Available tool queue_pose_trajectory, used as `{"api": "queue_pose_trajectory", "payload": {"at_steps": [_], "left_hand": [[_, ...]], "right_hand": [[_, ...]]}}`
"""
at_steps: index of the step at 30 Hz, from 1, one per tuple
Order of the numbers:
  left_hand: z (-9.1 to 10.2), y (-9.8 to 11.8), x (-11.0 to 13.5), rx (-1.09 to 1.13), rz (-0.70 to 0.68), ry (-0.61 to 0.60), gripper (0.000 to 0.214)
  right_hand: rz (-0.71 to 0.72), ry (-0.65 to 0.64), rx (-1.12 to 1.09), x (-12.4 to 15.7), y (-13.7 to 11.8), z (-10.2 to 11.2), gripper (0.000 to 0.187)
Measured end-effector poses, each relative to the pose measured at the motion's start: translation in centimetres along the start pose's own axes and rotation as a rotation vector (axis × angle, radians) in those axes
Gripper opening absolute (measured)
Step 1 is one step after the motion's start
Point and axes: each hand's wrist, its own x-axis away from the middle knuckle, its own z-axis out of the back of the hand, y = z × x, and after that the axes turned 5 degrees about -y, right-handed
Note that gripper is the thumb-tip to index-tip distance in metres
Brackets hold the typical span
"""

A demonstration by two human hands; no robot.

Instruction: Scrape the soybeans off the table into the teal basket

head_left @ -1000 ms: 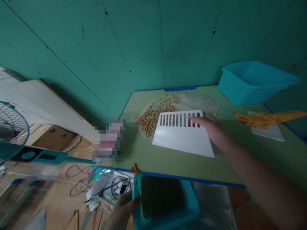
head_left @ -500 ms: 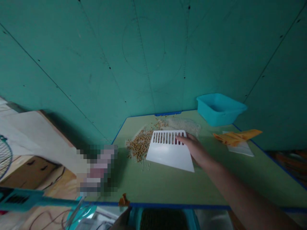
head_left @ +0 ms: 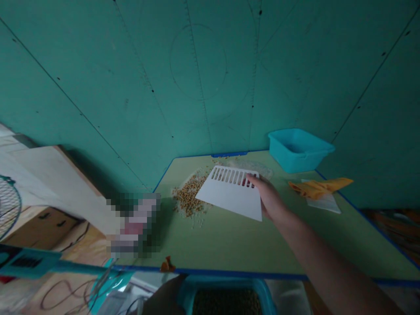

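Observation:
My right hand (head_left: 271, 197) is closed on the right edge of a flat white plastic plate (head_left: 232, 199) with a row of slots along its far side. The thumb lies over the slots. Held tilted above the table, the plate partly covers a spread of small tan beans or grains (head_left: 190, 197). Pale dust or fine crumbs lie around them. At the bottom edge, a teal tub (head_left: 267, 291) of dark grains sits below the table's near edge. A dark shape (head_left: 167, 297) beside it may be my left hand or arm, but no fingers can be made out.
A teal basin (head_left: 295, 153) stands at the table's back right. Nearer lie an orange cloth or glove (head_left: 318, 188) and a white sheet (head_left: 324, 204). An orange scrap (head_left: 167, 264) hangs at the near edge of the green table (head_left: 229, 249). White boards (head_left: 62, 183) lean at left.
My right hand has lifted the white plate and moved it slightly away from me, tilting it. More of the tub shows at the bottom as the view shifts slightly.

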Motion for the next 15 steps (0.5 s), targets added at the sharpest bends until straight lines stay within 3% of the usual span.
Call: {"api": "queue_pose_trajectory", "payload": {"at_steps": [7,9,13,15], "left_hand": [[-1.4,1.7,1.0,-0.174,0.197,0.104,0.068],[-1.6,1.5,0.8,-0.099,0.225,0.093,0.068],[-1.3,0.5,0.5,0.246,0.189,-0.039,0.045],[-0.8,-0.3,0.0,0.295,0.112,-0.052,0.029]], "right_hand": [[-0.027,0.009,-0.01,0.3,0.2,-0.1,0.025],[-0.026,0.006,0.0,0.4,0.2,-0.2,0.024],[0.012,0.042,-0.004,0.2,0.3,-0.2,0.024],[0.052,0.1,-0.026,-0.1,0.4,-0.1,0.025]]}}
